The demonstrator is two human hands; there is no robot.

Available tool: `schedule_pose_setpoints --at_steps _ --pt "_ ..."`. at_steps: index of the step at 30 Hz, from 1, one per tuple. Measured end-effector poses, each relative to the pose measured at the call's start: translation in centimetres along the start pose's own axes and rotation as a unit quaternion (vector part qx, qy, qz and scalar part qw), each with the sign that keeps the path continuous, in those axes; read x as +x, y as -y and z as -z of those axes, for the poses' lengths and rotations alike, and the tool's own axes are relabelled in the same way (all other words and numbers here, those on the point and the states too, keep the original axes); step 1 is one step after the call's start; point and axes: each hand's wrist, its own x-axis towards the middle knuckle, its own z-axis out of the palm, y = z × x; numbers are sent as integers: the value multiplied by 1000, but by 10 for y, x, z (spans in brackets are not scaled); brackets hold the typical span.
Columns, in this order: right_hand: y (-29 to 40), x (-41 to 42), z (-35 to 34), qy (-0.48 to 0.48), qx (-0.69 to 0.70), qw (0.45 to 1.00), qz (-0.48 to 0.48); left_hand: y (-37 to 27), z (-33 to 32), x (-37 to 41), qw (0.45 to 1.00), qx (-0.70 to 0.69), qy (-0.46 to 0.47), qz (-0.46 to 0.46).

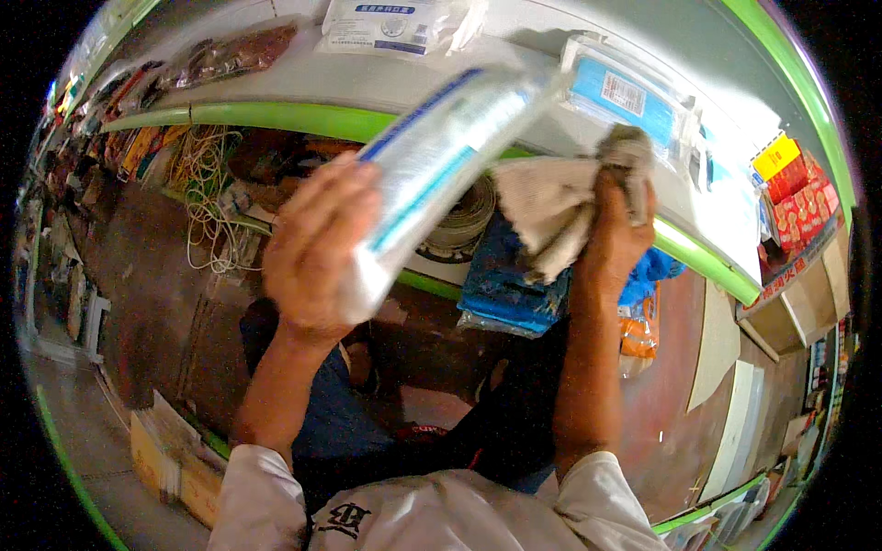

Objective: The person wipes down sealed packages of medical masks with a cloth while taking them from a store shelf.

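Observation:
My left hand holds a clear plastic package with blue and teal stripes, tilted and blurred over the green front edge of a white shelf. Bunched in my right hand is a beige cloth with a darker, dirty-looking part at the top; a wide flap of it hangs to the left. Behind the cloth, on the shelf, lies a clear packet with light-blue contents and a label. At the back of the shelf rests a white printed packet.
On a lower shelf are a coiled roll, folded blue packaged goods and tangled pale cord. An orange package sits lower right. Red boxes stand at the shelf's right end. Cardboard boxes are at lower left.

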Motion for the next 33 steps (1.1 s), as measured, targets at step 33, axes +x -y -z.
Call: schedule_pose_setpoints --at_steps 33 --pt "9 -20 -39 152 -325 887 291 22 -46 -66 676 -378 -113 622"
